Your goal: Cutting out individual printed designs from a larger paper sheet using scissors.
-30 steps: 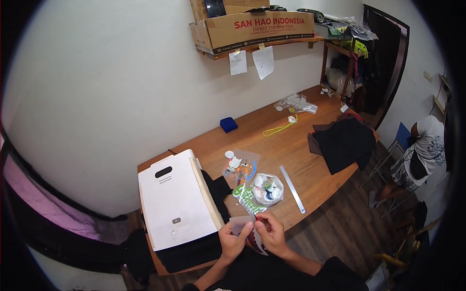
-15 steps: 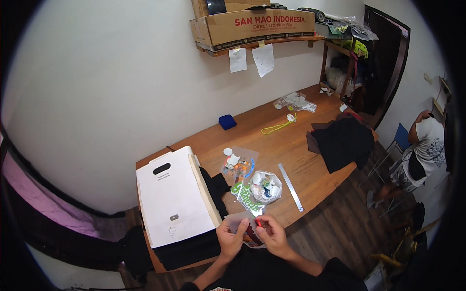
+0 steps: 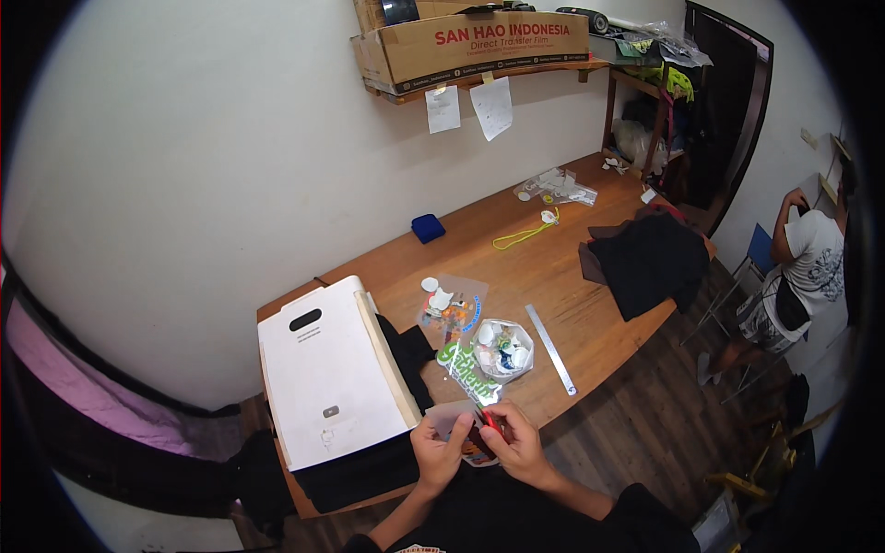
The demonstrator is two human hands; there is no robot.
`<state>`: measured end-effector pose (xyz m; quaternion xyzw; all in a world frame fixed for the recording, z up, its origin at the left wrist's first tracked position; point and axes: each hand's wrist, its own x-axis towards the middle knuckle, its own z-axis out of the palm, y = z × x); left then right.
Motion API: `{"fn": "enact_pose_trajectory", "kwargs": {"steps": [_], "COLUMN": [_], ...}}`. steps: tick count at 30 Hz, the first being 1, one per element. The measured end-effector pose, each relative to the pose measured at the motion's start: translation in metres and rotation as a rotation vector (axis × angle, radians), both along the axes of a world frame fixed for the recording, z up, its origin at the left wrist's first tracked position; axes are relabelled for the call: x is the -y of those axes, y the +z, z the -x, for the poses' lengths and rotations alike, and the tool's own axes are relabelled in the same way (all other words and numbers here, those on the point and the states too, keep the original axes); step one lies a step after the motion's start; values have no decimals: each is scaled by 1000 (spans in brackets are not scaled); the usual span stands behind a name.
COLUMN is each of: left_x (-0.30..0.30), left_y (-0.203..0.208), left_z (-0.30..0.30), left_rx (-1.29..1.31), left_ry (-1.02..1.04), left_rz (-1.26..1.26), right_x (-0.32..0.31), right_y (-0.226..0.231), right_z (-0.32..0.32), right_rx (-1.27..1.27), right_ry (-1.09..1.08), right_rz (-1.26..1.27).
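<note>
We hold a printed sheet (image 3: 458, 426) over the near table (image 3: 553, 267) edge — left hand (image 3: 436, 453) fingers pinching its left side, right hand (image 3: 516, 447) clamped on red scissors (image 3: 489, 420) pointing up-left into it. A brown carton (image 3: 475, 41) with red lettering sits on the wall shelf, two paper notes (image 3: 467, 106) below.

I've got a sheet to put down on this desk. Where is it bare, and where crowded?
Bare wood lies between the blue box, the yellow cord and the metal ruler. It is crowded near the hands, around the printed sheets and the clear bag; the black cloth covers the far right.
</note>
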<state>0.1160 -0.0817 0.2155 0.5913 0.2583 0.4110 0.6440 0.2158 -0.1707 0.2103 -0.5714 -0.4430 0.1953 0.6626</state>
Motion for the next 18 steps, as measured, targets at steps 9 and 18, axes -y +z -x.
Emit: {"fn": "enact_pose_trajectory", "kwargs": {"steps": [9, 18], "left_x": [0, 1], "left_y": [0, -1], "left_z": [0, 0], "left_rx": [5, 4], "left_ry": [4, 0], "left_rz": [10, 12], "right_x": [-1, -2], "right_y": [1, -2], "right_z": [0, 0], "right_rx": [16, 1], "right_ry": [-23, -31], "right_rz": [6, -7]}}
